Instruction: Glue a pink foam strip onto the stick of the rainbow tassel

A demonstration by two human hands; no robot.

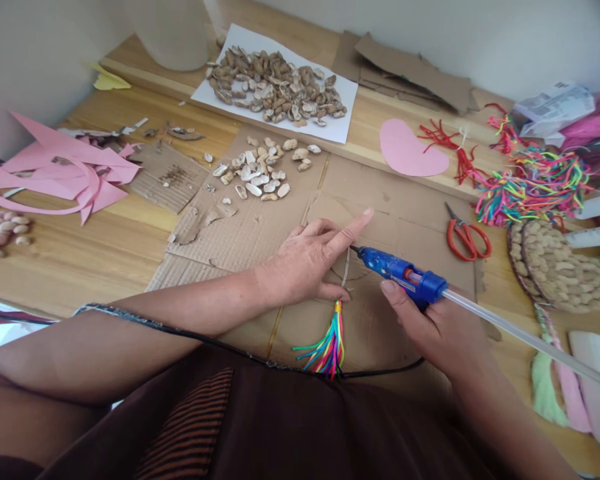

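My right hand is wrapped round a blue hot glue gun with a long clear glue stick in its back end. The gun's nozzle points left and meets a thin pale string at my left index finger. My left hand lies on the cardboard, index finger stretched out, other fingers partly curled. Its thumb and index finger pin down the string of a multicoloured tassel. The tassel's strands fan out toward my body. A rounded cardboard piece seems to lie under the string, partly hidden by my left hand.
Peanut shells lie on the cardboard, more on white paper behind. Pink paper scraps are at left. Red-handled scissors, colourful cords and a shell-covered piece are at right. A black cable crosses my left arm.
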